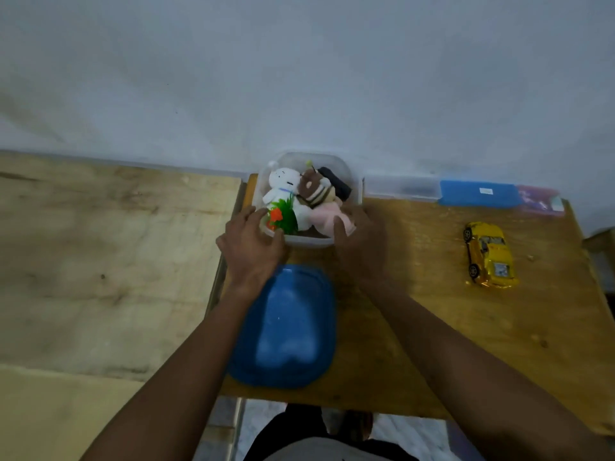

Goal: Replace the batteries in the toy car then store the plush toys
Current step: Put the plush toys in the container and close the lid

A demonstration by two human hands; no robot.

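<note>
A clear plastic box (349, 174) stands at the back of the wooden table, filled with plush toys: a white one (281, 186), a brown striped one (314, 191), a pink one (327, 219) and a green and orange one (283, 216). My left hand (251, 246) holds the box's near left corner, fingers curled over the rim. My right hand (361, 242) grips the near right corner, thumb on the pink plush. The blue lid (286, 327) lies just in front of the box. The yellow toy car (489, 254) sits far right, apart from both hands.
A blue flat case (479, 193) and a clear case with pink contents (540, 199) lie along the wall at the back right. A second, paler wooden surface (100, 261) adjoins on the left. The table's front edge (332, 405) is near my body.
</note>
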